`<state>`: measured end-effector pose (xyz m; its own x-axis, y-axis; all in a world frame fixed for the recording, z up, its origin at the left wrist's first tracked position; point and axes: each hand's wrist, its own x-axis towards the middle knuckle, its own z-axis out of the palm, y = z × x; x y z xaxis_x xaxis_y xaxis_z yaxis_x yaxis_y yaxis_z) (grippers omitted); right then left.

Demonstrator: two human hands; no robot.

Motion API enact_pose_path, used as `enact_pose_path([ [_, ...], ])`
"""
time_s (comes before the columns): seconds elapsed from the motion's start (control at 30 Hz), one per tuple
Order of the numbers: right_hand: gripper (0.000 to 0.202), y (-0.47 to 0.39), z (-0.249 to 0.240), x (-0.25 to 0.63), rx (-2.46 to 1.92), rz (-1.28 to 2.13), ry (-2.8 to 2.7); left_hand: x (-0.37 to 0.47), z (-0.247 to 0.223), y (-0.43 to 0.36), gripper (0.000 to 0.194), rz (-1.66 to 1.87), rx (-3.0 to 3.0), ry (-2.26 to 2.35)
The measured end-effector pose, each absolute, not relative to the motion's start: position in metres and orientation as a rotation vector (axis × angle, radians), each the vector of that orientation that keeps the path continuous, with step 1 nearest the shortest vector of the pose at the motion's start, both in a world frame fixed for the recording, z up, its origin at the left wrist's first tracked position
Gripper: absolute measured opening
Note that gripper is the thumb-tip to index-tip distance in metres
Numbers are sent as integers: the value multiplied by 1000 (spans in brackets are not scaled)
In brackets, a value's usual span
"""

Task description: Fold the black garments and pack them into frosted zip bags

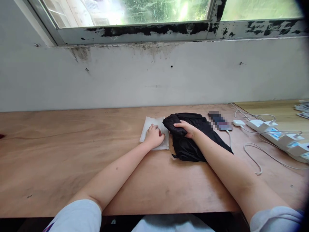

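Observation:
A flat white bag or sheet [143, 135], which looks thin, lies on the wooden table in front of me. My left hand [154, 137] rests on it with bent fingers, thumb and index finger drawn together as if pinching its upper layer. The fingertips are partly hidden. Just to the right, my right hand [187, 129] is closed around a bunched, folded part of a black cloth [190, 149], thumb on top. That bundle is raised over the rest of the cloth, which lies loosely spread and partly under my right forearm.
Behind the cloth lies a phone [220, 120], blurred out, with a white cable plugged in. A white power strip [277, 138] with chargers and looping cables [253, 161] takes up the right side. The wall [116, 83] and a window [135, 30] border the table's back.

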<state>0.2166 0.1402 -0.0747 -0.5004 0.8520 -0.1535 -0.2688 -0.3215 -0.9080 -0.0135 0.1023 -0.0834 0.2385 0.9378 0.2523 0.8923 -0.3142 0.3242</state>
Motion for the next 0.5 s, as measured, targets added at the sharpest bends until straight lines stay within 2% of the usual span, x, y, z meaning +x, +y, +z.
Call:
enact_pose_path([
  [0.17, 37, 135, -69, 209, -827, 1885, -1158, -19, -85, 104, 9, 672, 2390, 1714],
  [0.5, 31, 131, -64, 200, -935, 1872, -1341, -14, -76, 89, 18, 1077, 2361, 1447],
])
